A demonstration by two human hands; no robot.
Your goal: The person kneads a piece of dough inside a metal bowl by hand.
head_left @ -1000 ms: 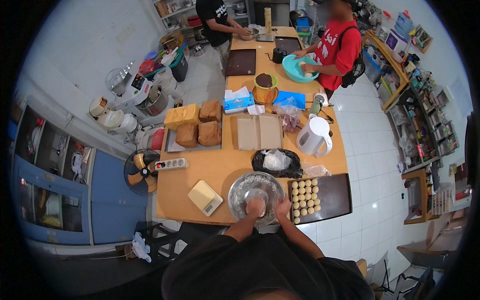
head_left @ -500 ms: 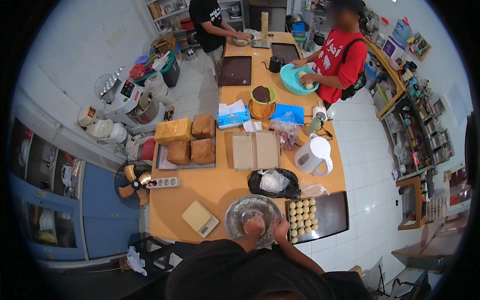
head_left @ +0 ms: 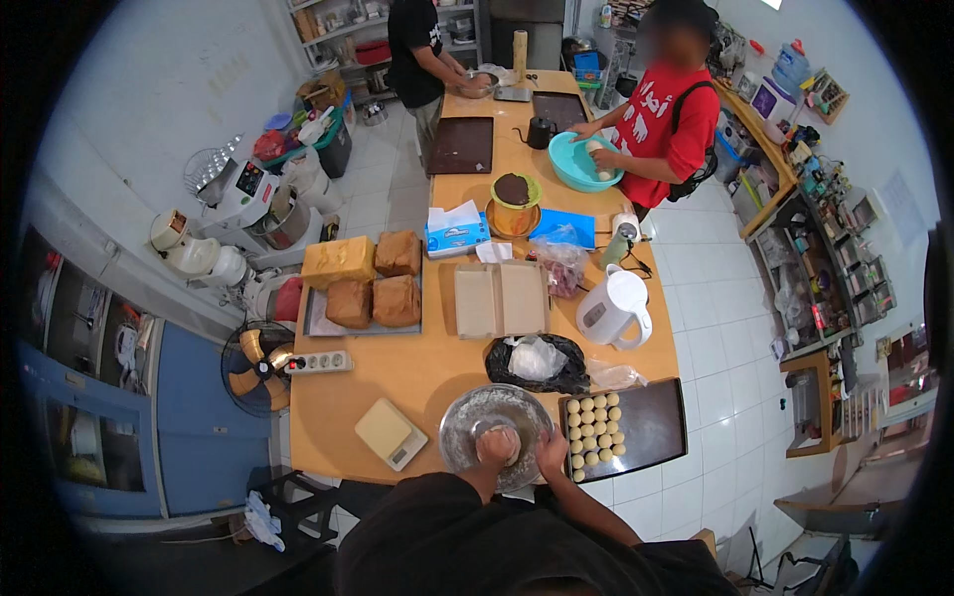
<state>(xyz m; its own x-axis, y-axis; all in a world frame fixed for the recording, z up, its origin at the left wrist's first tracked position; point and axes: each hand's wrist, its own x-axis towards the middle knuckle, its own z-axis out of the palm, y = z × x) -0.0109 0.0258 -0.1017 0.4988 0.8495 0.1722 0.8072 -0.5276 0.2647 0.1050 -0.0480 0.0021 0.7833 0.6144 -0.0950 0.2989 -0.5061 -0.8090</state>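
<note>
Metal bowl (head_left: 462,425) under your hands, near the table's (head_left: 333,427) edge.
Your left hand (head_left: 497,446) is down inside; I can't tell its grip. Your right hand (head_left: 551,453) pinches the right side. You seem to be mixing, which needs a steady bowl. Pale balls (head_left: 587,430) sit just beside.

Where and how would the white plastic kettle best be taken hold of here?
Probably by its curved white handle, coming from the person's right: the kettle stands upright with that loop facing the right edge of the wooden table, while a black plastic bag lies at its near left.
</note>
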